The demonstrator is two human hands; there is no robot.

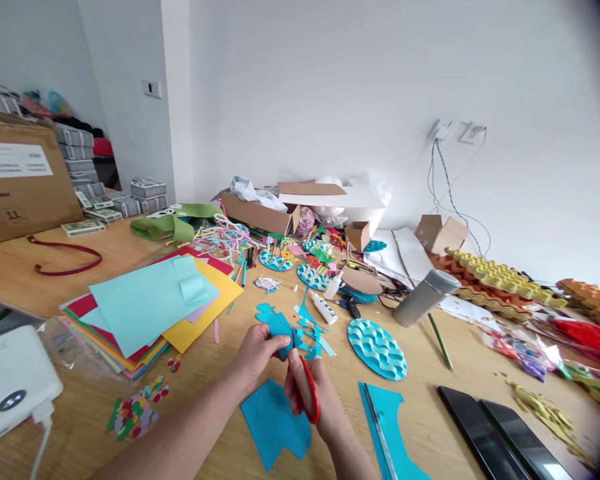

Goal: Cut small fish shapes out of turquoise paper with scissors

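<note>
My left hand [257, 351] pinches a small piece of blue paper [281, 328] above the wooden table [430, 400]. My right hand [314, 390] grips red-handled scissors [307, 393], whose blades meet the blue piece. Under my hands lies a larger blue paper sheet [275, 420]. Blue paper scraps [310, 333] lie just beyond my hands. A round blue wavy paper disc [377, 347] sits to the right.
A stack of coloured paper [150, 307] lies left. Glue bottle [323, 308], grey flask [424, 298], cut blue sheet [390, 427], two dark tablets [500, 433], white power bank [10, 383], cardboard boxes [20, 177], egg trays [500, 280] and craft clutter ring the table.
</note>
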